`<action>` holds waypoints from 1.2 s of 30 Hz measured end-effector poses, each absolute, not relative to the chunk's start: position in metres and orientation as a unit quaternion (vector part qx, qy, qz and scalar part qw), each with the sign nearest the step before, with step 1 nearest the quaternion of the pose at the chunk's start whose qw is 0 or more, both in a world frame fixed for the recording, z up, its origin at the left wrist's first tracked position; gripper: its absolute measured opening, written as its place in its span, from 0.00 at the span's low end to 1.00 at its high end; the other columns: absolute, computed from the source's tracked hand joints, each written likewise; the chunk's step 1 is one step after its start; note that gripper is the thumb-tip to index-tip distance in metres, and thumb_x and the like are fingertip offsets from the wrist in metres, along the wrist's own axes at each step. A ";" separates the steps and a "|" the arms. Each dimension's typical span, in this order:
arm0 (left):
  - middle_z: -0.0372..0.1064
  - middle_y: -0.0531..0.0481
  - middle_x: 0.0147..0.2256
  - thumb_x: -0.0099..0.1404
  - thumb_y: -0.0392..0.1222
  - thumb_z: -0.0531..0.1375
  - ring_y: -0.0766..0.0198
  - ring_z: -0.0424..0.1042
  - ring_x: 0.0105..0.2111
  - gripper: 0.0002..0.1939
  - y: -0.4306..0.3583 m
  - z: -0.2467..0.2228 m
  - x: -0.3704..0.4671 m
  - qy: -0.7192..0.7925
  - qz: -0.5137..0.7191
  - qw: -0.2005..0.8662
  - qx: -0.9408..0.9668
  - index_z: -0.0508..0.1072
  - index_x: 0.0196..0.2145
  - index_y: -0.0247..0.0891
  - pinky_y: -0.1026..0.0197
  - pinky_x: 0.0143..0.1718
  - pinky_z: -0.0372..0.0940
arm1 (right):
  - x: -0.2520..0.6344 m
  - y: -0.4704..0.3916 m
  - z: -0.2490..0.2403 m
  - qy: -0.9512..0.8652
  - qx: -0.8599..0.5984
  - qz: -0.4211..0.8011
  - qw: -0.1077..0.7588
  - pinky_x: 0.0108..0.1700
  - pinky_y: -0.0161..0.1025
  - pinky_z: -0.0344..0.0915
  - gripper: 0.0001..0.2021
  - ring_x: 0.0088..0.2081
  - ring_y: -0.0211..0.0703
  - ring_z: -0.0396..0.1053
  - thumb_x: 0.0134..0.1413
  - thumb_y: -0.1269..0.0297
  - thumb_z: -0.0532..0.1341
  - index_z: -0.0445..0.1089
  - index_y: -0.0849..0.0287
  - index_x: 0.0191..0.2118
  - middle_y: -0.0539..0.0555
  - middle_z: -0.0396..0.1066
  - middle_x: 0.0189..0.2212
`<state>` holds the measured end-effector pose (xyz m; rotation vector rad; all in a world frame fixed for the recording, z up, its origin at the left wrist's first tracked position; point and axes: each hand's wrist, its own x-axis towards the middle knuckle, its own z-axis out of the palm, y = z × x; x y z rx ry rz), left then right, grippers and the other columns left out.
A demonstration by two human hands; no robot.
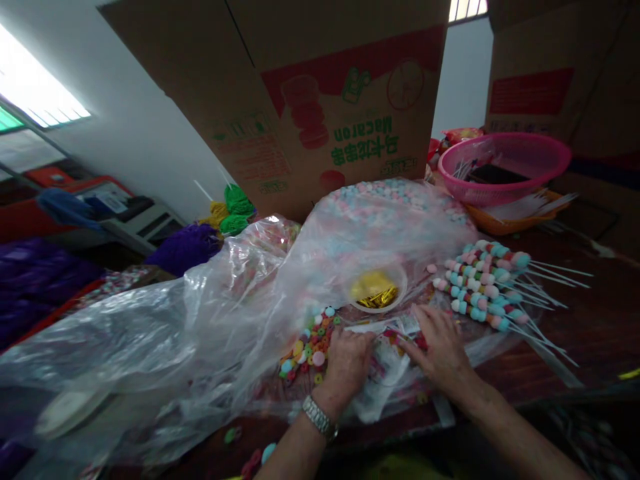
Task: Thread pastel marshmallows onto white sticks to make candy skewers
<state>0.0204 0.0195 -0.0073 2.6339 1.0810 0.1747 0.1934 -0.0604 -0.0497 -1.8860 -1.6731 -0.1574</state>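
My left hand [349,363], with a metal watch on its wrist, is closed, fingers curled down at the edge of a small clear plastic packet [389,363]. What it pinches is hidden. My right hand [443,350] is over the packet's right side, thumb and fingers apart. Pink and red bits show between the hands. Beside my left hand lies a pile of colourful ring-shaped and round candies [311,347]. Just beyond the hands stands a round clear tub [377,293] with gold twist ties inside. Candy skewers [483,283] on white sticks lie to the right.
A large clear bag of pastel candies [370,213] fills the middle, its plastic sheet [150,333] spreading left. Behind it rises a cardboard box [300,87]. A pink basket [505,167] sits on an orange tray [510,220] at the right. Purple shredded material [185,248] lies at the left.
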 end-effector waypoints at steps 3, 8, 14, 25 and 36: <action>0.73 0.46 0.36 0.62 0.35 0.51 0.55 0.67 0.40 0.12 0.015 0.019 0.017 0.296 0.092 0.147 0.939 0.74 0.36 0.42 0.45 0.56 0.42 | 0.187 -0.063 -0.026 -0.686 -0.624 -0.040 0.372 0.48 0.51 0.54 0.17 0.48 0.55 0.58 0.58 0.60 0.54 0.62 0.61 0.51 0.62 0.64 0.46; 0.72 0.47 0.37 0.59 0.39 0.57 0.55 0.68 0.39 0.07 0.002 0.032 0.009 0.264 0.191 0.250 0.912 0.72 0.36 0.41 0.53 0.47 0.56 | 0.161 -0.076 -0.003 -0.653 -0.573 0.142 0.474 0.35 0.38 0.56 0.11 0.31 0.41 0.61 0.59 0.70 0.50 0.62 0.58 0.26 0.50 0.62 0.24; 0.66 0.50 0.25 0.62 0.40 0.54 0.63 0.65 0.27 0.08 -0.009 0.013 0.015 0.320 0.158 0.400 0.844 0.67 0.26 0.37 0.64 0.30 0.59 | 0.169 -0.094 0.011 -0.556 -0.576 0.322 0.506 0.33 0.33 0.56 0.03 0.32 0.39 0.61 0.52 0.70 0.58 0.62 0.59 0.29 0.49 0.62 0.28; 0.67 0.51 0.24 0.61 0.39 0.56 0.66 0.65 0.25 0.08 -0.012 0.000 0.020 0.301 0.204 0.385 0.849 0.68 0.26 0.36 0.67 0.28 0.59 | 0.200 -0.096 -0.018 -0.580 -0.718 0.166 0.347 0.25 0.31 0.57 0.20 0.22 0.36 0.59 0.64 0.58 0.45 0.54 0.57 0.20 0.47 0.58 0.18; 0.69 0.50 0.29 0.66 0.35 0.51 0.65 0.67 0.31 0.07 0.005 0.012 -0.006 0.198 0.317 0.290 0.881 0.69 0.34 0.36 0.63 0.36 0.60 | 0.318 -0.087 -0.020 -0.523 -0.844 0.019 0.119 0.38 0.49 0.60 0.13 0.38 0.55 0.65 0.54 0.76 0.49 0.71 0.62 0.29 0.63 0.69 0.32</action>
